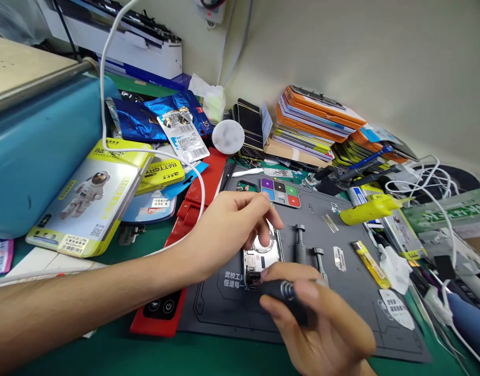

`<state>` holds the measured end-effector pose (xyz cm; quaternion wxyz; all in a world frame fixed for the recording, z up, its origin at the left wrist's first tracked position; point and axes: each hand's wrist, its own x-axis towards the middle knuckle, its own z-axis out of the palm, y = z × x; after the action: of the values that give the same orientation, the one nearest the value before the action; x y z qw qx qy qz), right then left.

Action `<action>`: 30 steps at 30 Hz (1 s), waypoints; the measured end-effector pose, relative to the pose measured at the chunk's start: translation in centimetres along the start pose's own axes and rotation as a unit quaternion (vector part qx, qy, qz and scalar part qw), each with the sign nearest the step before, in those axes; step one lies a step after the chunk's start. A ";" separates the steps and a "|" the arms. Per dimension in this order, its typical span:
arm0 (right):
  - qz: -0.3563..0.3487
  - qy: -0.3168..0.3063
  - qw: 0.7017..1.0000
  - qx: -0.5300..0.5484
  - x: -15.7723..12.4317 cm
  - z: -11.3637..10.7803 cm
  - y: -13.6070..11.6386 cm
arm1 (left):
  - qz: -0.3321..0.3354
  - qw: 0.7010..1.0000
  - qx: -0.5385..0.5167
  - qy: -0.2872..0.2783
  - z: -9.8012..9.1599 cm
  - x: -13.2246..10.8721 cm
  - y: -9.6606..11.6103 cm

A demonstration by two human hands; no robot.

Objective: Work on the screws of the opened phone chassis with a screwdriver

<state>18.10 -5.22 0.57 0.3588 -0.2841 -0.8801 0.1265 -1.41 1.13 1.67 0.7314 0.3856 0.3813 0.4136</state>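
Note:
An opened phone [268, 257], its inner parts showing, lies on a dark grey work mat [232, 308]. My left hand [240, 222] is over the phone's upper part, with fingers curled and drawn together. Whatever those fingers may hold is hidden. Over the phone's lower end, my right hand [326, 313] is closed around a dark-handled screwdriver [285, 292], whose tip I cannot make out. Two more screwdrivers, one grey [300, 244] and one partly covered by my hand [319, 261], lie right of the phone. Beyond it sits a plate with coloured squares [281, 193].
A red device [162, 318] with buttons borders the mat on the left, beside yellow battery boxes [91, 198]. A white cable [203, 193] loops over there. To the right are a yellow bottle [367, 210], a yellow lighter-like item [371, 265] and tweezers [430, 318]. Stacked boxes [310, 122] stand behind.

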 end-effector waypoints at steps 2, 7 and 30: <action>-0.018 0.009 0.999 -0.031 0.1 -0.1 -0.2 | 0.009 1.000 -0.006 -0.003 0.0 -0.1 0.0; 0.029 0.010 0.999 0.037 -0.3 0.0 -0.7 | 0.018 1.000 -0.004 -0.006 -0.2 0.0 -0.2; 0.223 0.200 0.947 0.118 0.9 -0.5 -0.6 | 0.047 0.979 0.156 -0.126 0.1 -0.4 -0.5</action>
<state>17.69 -5.17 1.71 0.5213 -0.4480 -0.6833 0.2461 -1.33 0.58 1.32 0.6841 0.5615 0.3277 0.3306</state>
